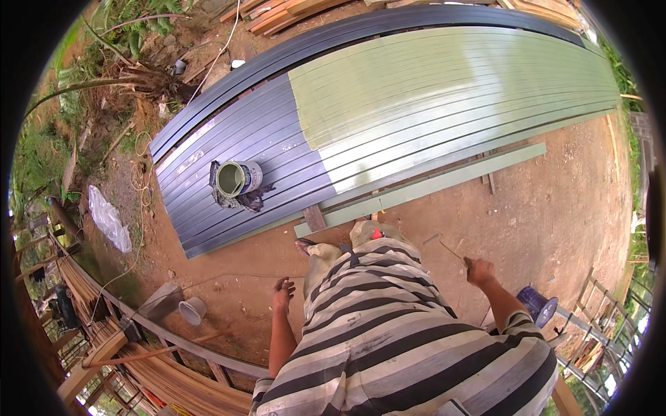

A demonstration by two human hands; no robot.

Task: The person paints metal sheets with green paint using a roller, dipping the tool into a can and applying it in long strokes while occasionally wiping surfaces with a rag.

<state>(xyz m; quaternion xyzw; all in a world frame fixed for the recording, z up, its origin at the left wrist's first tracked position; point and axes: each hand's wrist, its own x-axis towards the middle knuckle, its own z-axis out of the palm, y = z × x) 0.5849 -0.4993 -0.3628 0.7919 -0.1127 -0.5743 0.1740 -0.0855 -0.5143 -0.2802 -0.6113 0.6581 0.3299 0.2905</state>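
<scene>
My right hand (479, 271) is closed round the handle of a small paint roller (447, 247), its thin frame pointing forward and left over the dirt. My left hand (283, 292) hangs at my left side, holding nothing, with loosely curled fingers apart. In front of me lies a row of long boards (243, 132), dark blue-grey at the left. Light green paint (388, 90) covers their middle and right, glossy in places. A paint can (251, 175), green inside, stands on the dark part, over a crumpled dark cloth (251, 200).
A separate green board (430, 188) lies along the near edge on wooden supports (314, 218). A white bucket (193, 310) and clear plastic sheet (109, 218) lie at left. Stacked timber (173, 378) fills the lower left. A dark blue bucket (535, 305) stands behind my right hand.
</scene>
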